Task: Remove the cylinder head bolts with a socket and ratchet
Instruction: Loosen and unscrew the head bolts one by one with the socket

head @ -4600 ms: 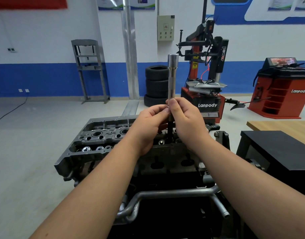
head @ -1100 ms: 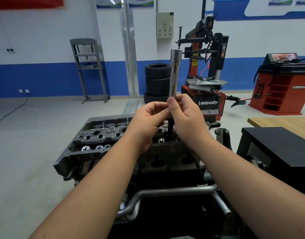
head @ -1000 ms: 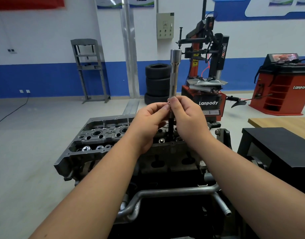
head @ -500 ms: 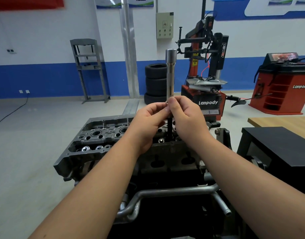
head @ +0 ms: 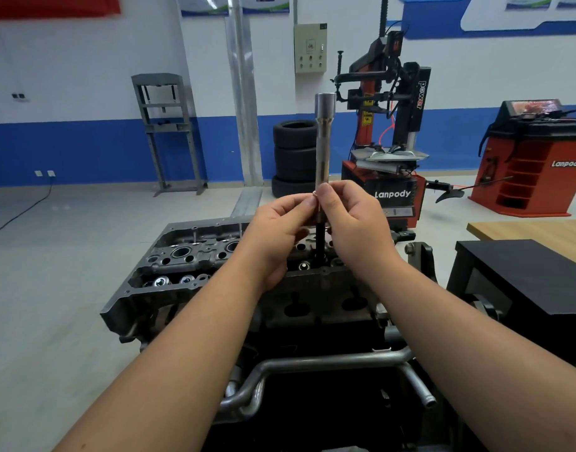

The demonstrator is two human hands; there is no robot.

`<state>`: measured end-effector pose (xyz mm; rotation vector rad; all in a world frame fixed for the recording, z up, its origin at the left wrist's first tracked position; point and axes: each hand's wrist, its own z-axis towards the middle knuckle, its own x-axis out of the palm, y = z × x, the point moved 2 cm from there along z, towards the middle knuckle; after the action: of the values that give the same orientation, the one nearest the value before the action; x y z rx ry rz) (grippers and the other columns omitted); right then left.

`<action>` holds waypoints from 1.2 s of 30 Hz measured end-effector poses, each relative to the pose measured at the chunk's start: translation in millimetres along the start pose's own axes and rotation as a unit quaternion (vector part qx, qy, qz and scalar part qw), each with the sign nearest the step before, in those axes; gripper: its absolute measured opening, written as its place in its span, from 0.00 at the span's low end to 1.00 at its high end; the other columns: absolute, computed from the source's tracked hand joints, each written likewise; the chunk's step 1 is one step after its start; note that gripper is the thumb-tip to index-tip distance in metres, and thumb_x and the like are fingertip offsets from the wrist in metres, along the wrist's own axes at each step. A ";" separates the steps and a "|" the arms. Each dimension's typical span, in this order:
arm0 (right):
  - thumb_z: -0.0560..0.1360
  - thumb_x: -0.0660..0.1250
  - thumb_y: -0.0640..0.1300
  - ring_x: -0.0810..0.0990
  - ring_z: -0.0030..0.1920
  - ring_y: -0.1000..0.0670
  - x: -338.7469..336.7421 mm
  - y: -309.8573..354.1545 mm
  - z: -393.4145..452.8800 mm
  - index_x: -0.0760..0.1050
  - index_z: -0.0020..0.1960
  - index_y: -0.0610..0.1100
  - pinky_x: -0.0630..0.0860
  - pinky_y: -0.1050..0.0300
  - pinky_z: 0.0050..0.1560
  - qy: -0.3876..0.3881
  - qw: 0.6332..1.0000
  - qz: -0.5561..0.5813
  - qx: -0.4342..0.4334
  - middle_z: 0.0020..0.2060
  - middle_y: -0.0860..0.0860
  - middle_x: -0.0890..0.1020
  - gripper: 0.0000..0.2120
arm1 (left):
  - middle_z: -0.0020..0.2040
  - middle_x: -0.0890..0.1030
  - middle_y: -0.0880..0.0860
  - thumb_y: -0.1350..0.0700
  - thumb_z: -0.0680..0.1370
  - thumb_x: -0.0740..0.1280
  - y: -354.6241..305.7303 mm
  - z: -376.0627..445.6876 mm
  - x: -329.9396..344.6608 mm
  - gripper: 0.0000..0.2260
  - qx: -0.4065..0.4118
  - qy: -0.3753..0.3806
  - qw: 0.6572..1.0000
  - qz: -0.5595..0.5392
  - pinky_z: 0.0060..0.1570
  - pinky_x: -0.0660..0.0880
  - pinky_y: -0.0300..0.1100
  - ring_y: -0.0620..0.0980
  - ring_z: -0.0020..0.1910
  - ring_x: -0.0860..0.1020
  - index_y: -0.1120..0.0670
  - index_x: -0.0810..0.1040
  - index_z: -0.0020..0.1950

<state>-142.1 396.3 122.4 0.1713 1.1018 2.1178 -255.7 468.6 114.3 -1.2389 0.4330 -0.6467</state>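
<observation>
Steel socket tool (head: 322, 141) stands upright over the cylinder head (head: 195, 256).
Left hand (head: 277, 233) and right hand (head: 352, 223) both pinch its lower shaft, fingertips clamped.

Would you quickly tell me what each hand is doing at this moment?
Left hand: closed, fingertips pinching the long socket.
Right hand: closed, thumb and fingers pinching the same socket, held upright over the cylinder head.

left hand (head: 273, 233) and right hand (head: 352, 223) raised together, fingertips pinching
</observation>
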 end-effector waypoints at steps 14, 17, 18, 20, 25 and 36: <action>0.83 0.60 0.52 0.80 0.45 0.63 -0.4 -0.4 0.9 0.79 0.55 0.49 0.73 0.72 0.41 -0.001 1.000 0.000 -0.002 0.43 0.58 0.82 0.11 | 0.54 0.87 0.49 0.53 0.83 0.65 1.0 2.1 -0.8 0.09 -0.010 0.010 1.000 0.004 0.57 0.76 0.46 0.48 0.55 0.84 0.49 0.84 0.59; 0.85 0.58 0.51 0.79 0.44 0.63 0.3 0.3 1.2 0.79 0.51 0.53 0.74 0.70 0.42 0.006 1.000 0.001 -0.003 0.40 0.60 0.82 0.11 | 0.51 0.87 0.48 0.53 0.82 0.67 1.4 1.5 -1.1 0.08 -0.006 0.009 1.000 0.001 0.55 0.75 0.46 0.45 0.50 0.84 0.49 0.84 0.58; 0.85 0.58 0.50 0.79 0.43 0.62 0.9 0.8 0.8 0.79 0.50 0.54 0.75 0.69 0.42 0.010 1.000 0.002 -0.006 0.39 0.60 0.82 0.12 | 0.49 0.87 0.48 0.52 0.80 0.69 1.2 0.8 -1.1 0.07 0.000 0.007 1.000 -0.003 0.54 0.75 0.46 0.44 0.48 0.84 0.49 0.84 0.56; 0.84 0.59 0.52 0.80 0.45 0.61 2.2 0.7 0.2 0.79 0.53 0.51 0.76 0.66 0.45 0.021 1.000 0.007 -0.009 0.40 0.60 0.82 0.11 | 0.48 0.87 0.48 0.48 0.73 0.72 1.1 -0.3 -1.8 0.12 0.014 0.002 1.000 -0.003 0.51 0.74 0.45 0.42 0.45 0.84 0.50 0.84 0.54; 0.82 0.63 0.54 0.81 0.44 0.60 0.8 0.2 -0.1 0.74 0.54 0.50 0.77 0.67 0.43 0.005 1.000 0.005 -0.006 0.43 0.56 0.81 0.08 | 0.52 0.87 0.49 0.50 0.75 0.73 3.2 1.7 -1.3 0.11 0.007 0.005 1.000 0.008 0.52 0.74 0.44 0.44 0.49 0.84 0.50 0.83 0.56; 0.83 0.61 0.53 0.80 0.47 0.62 3.0 1.2 -0.7 0.78 0.58 0.46 0.77 0.69 0.45 0.017 1.000 0.011 -0.007 0.45 0.56 0.82 0.13 | 0.51 0.87 0.48 0.49 0.77 0.71 1.2 0.7 -0.5 0.11 -0.001 -0.007 1.000 0.004 0.49 0.73 0.42 0.42 0.47 0.84 0.51 0.83 0.57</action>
<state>-145.1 397.4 122.2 0.1421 1.1098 2.1538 -255.4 469.7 113.4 -1.2421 0.4273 -0.6306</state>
